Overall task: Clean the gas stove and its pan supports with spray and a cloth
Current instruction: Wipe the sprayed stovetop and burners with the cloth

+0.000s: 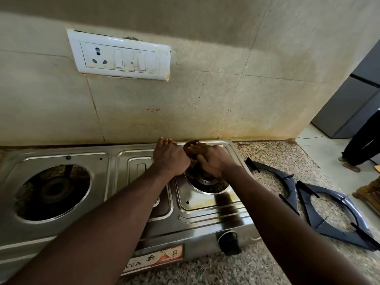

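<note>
The steel two-burner gas stove (115, 173) stands on the counter against the tiled wall. Both my hands are over its right burner (205, 182). My left hand (170, 157) rests on the stove top beside the burner, its fingers reaching straight toward the back edge. My right hand (211, 159) is curled round a dark round burner cap (188, 150) at the back of the burner; most of the cap is hidden by the fingers. The left burner (54, 191) is bare. Two dark pan supports (287, 177) (347, 202) lie on the counter to the right. No spray or cloth is in view.
The speckled granite counter (267, 153) runs right of the stove. A black knob (230, 242) is on the stove's front. A white switch panel (121, 56) is on the stained wall. A person's legs (357, 149) and a grey fridge (353, 99) are at the far right.
</note>
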